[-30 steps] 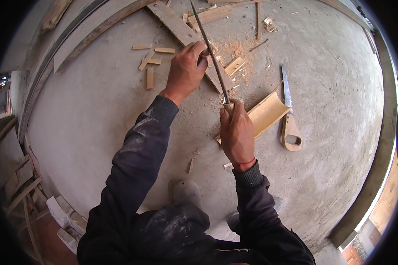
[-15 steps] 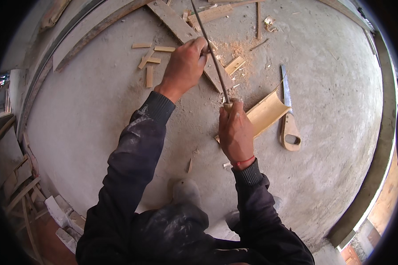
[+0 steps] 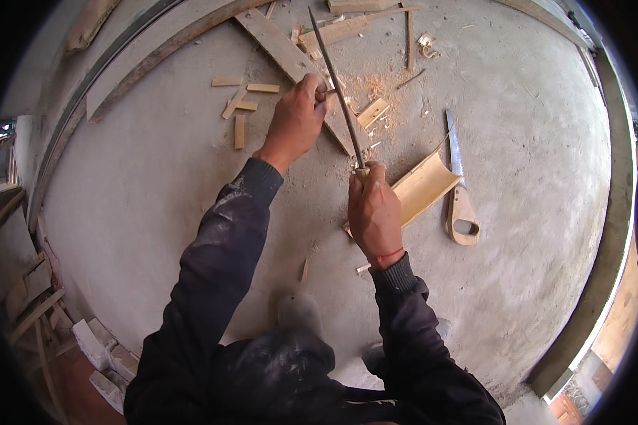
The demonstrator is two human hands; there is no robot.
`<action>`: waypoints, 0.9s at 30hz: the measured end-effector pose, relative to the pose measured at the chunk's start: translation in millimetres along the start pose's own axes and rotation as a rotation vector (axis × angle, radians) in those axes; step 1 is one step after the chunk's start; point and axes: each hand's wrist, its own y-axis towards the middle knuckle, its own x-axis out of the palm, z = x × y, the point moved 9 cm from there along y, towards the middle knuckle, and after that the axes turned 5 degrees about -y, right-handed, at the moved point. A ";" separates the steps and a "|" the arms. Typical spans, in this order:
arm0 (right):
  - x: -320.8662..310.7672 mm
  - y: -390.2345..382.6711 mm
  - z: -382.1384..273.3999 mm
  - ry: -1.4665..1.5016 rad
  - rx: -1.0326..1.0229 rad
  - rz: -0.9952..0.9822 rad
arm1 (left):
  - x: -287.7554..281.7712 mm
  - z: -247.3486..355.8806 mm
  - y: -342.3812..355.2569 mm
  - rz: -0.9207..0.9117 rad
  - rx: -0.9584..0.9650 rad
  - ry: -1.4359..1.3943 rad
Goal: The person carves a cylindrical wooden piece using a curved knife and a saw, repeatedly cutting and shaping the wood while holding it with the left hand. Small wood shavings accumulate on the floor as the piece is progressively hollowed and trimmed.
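Observation:
My right hand (image 3: 376, 218) is closed round the wooden handle (image 3: 362, 173) of a long, narrow metal blade (image 3: 338, 86). The blade points away from me, up off the floor, and shows almost edge-on. Beside its middle, my left hand (image 3: 295, 122) has its fingers pinched together. Something small may stick out between those fingertips and the blade, too small to name. Just right of my right hand lies a split bamboo half (image 3: 427, 185), hollow side up. A handsaw (image 3: 463, 209) with a wooden handle rests right of the bamboo.
A long plank (image 3: 280, 42) runs diagonally beneath my left hand. Several short wood strips (image 3: 239, 132) lie left of it, and sawdust (image 3: 381, 86) with a notched wood piece (image 3: 373, 112) to its right. More boards (image 3: 334, 32) lie at the far side. Scrap wood (image 3: 39, 315) is heaped at the left.
My left hand has come slightly nearer and apart from the blade. The blade's tip has dropped into view and its side has turned a little. My right hand keeps its hold on the handle.

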 end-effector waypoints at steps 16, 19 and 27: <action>11.0 4.0 2.5 -0.006 0.076 -0.044 | -1.0 -13.2 -9.2 0.009 -0.008 0.080; -4.6 0.0 -7.9 0.024 0.063 0.020 | -5.6 0.6 0.4 0.020 0.039 0.048; 30.7 5.6 11.7 0.009 0.113 -0.075 | -5.2 -22.1 -8.9 -0.005 -0.068 -0.005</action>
